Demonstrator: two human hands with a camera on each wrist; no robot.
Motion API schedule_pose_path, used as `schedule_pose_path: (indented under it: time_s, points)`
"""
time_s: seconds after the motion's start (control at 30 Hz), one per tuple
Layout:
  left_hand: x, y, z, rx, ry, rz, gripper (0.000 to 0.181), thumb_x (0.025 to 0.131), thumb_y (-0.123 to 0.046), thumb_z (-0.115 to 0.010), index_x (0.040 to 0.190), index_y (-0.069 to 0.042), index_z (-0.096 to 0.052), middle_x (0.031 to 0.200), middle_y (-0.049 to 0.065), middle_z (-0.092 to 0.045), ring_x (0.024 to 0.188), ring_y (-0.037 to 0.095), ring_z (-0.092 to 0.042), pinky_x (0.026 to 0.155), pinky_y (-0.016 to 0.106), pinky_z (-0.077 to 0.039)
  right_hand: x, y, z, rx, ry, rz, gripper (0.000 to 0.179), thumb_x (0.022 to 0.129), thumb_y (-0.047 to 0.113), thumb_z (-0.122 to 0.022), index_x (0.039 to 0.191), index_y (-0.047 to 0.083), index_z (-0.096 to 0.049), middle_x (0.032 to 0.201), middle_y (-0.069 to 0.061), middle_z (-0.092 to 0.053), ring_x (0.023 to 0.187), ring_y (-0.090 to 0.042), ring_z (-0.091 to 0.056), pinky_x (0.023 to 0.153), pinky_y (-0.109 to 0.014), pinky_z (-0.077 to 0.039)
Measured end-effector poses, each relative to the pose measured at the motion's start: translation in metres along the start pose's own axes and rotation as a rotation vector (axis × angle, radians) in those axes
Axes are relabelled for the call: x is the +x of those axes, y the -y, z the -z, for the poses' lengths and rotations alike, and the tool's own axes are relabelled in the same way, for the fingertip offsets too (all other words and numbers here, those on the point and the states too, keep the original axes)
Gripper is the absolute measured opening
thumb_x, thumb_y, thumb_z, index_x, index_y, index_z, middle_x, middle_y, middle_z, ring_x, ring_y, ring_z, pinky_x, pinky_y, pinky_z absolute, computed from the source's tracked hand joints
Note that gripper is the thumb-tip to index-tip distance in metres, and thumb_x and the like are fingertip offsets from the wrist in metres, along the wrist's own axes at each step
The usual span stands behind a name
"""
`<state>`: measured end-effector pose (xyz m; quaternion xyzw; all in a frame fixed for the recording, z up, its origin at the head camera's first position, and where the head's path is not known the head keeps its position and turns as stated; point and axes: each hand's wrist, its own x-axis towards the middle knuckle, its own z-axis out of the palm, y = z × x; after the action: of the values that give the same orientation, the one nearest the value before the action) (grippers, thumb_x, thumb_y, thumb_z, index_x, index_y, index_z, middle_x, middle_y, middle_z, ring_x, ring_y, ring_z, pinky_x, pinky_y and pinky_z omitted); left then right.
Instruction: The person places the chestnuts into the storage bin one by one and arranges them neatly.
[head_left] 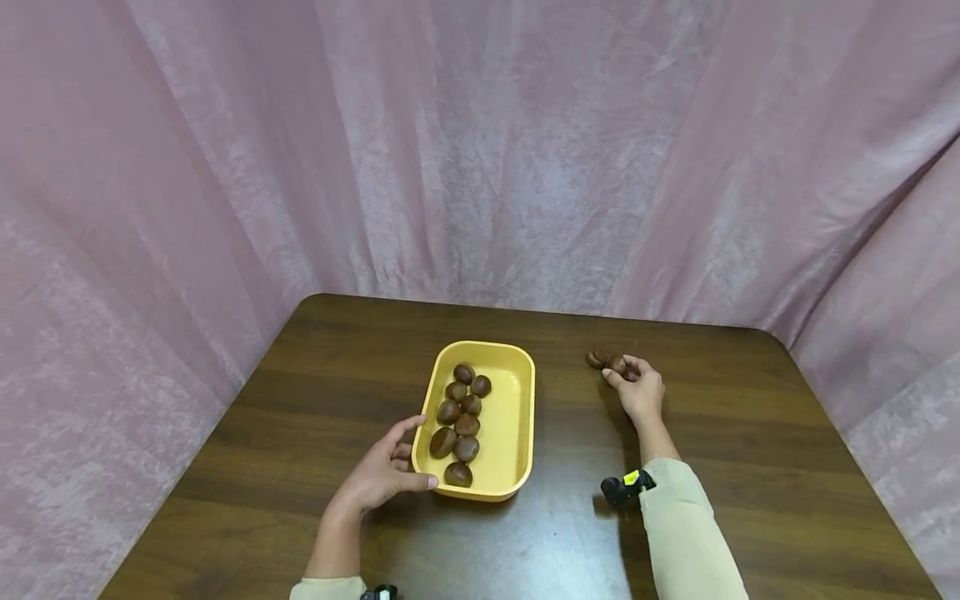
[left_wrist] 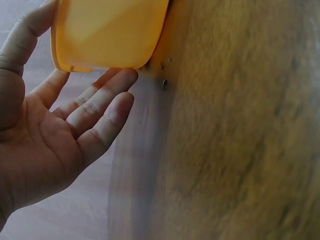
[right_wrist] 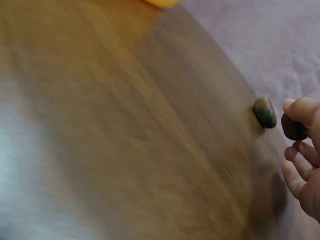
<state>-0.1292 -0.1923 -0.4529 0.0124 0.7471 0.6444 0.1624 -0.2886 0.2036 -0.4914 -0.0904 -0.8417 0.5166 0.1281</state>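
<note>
A yellow plastic box (head_left: 506, 417) stands on the table with several chestnuts (head_left: 467, 425) along its left side. My left hand (head_left: 382, 472) holds the box's near left corner, thumb over the near rim and forefinger at the left rim. From the left wrist view, the other fingers (left_wrist: 102, 107) lie against the outside of the box. To the right of the box, my right hand (head_left: 640, 393) pinches a chestnut (right_wrist: 294, 127) between thumb and fingers. One more chestnut (head_left: 597, 359) lies on the table just left of those fingertips. Some brown shows under the right hand, mostly hidden.
Everything stands on a dark brown wooden table (head_left: 300, 400) with rounded far corners. A pink velvet curtain (head_left: 525, 167) hangs behind and around it. A small black camera (head_left: 618, 490) is strapped to the right wrist.
</note>
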Motion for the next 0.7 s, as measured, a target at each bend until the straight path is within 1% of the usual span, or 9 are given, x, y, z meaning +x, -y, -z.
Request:
schedule_pose_path:
  time_s: [0.1, 0.2, 0.3, 0.37, 0.43, 0.53, 0.7]
  points:
    - [0.000, 0.001, 0.000, -0.008, 0.005, 0.002, 0.096, 0.069, -0.001, -0.080, 0.146, -0.013, -0.025, 0.113, 0.029, -0.049, 0.089, 0.029, -0.061, 0.070, 0.039, -0.049, -0.010, 0.002, -0.003, 0.083, -0.009, -0.033, 0.048, 0.082, 0.015, -0.073, 0.121, -0.004, -0.054, 0.114, -0.023, -0.057, 0.102, -0.033, -0.055, 0.083, -0.037, -0.043]
    - [0.000, 0.001, 0.001, -0.004, -0.002, 0.002, 0.096, 0.069, -0.001, -0.081, 0.146, -0.013, -0.025, 0.114, 0.029, -0.048, 0.089, 0.029, -0.061, 0.070, 0.039, -0.049, -0.019, 0.006, -0.008, 0.170, -0.015, -0.057, 0.048, 0.081, 0.014, -0.074, 0.121, -0.005, -0.053, 0.114, -0.023, -0.057, 0.100, -0.030, -0.054, 0.078, -0.027, -0.042]
    - [0.000, -0.001, 0.000, 0.006, -0.012, 0.001, 0.094, 0.069, -0.003, -0.081, 0.145, -0.014, -0.027, 0.115, 0.028, -0.049, 0.091, 0.029, -0.061, 0.070, 0.039, -0.049, -0.026, 0.010, -0.011, 0.241, -0.005, -0.079, 0.049, 0.080, 0.012, -0.074, 0.121, -0.004, -0.052, 0.116, -0.022, -0.056, 0.099, -0.028, -0.053, 0.072, -0.017, -0.041]
    - [-0.001, -0.002, 0.000, 0.011, -0.018, 0.000, 0.094, 0.069, -0.004, -0.082, 0.145, -0.015, -0.028, 0.115, 0.028, -0.049, 0.091, 0.029, -0.061, 0.071, 0.039, -0.049, -0.030, 0.014, -0.012, 0.289, 0.003, -0.092, 0.049, 0.080, 0.010, -0.074, 0.122, -0.004, -0.052, 0.117, -0.022, -0.055, 0.099, -0.027, -0.052, 0.069, -0.014, -0.041]
    - [-0.002, -0.004, 0.000, 0.007, -0.019, -0.001, 0.094, 0.069, -0.004, -0.081, 0.145, -0.016, -0.028, 0.115, 0.028, -0.049, 0.090, 0.029, -0.061, 0.070, 0.039, -0.049, -0.034, 0.017, -0.012, 0.325, 0.011, -0.108, 0.050, 0.080, 0.009, -0.074, 0.123, -0.003, -0.051, 0.118, -0.021, -0.055, 0.099, -0.026, -0.051, 0.069, -0.013, -0.041]
    - [-0.003, -0.005, 0.000, 0.002, -0.020, -0.001, 0.094, 0.069, -0.002, -0.081, 0.145, -0.015, -0.028, 0.114, 0.028, -0.049, 0.089, 0.028, -0.061, 0.069, 0.038, -0.049, -0.039, 0.023, -0.013, 0.363, 0.009, -0.108, 0.051, 0.078, 0.007, -0.075, 0.122, -0.003, -0.052, 0.116, -0.020, -0.055, 0.097, -0.023, -0.051, 0.070, -0.014, -0.042]
    - [-0.003, -0.004, -0.001, 0.000, -0.016, 0.003, 0.094, 0.069, -0.001, -0.081, 0.145, -0.014, -0.028, 0.114, 0.028, -0.049, 0.088, 0.028, -0.062, 0.069, 0.038, -0.049, -0.044, 0.032, -0.015, 0.426, -0.022, -0.046, 0.049, 0.075, 0.004, -0.078, 0.118, -0.003, -0.056, 0.108, -0.016, -0.059, 0.088, -0.015, -0.055, 0.071, -0.015, -0.044]
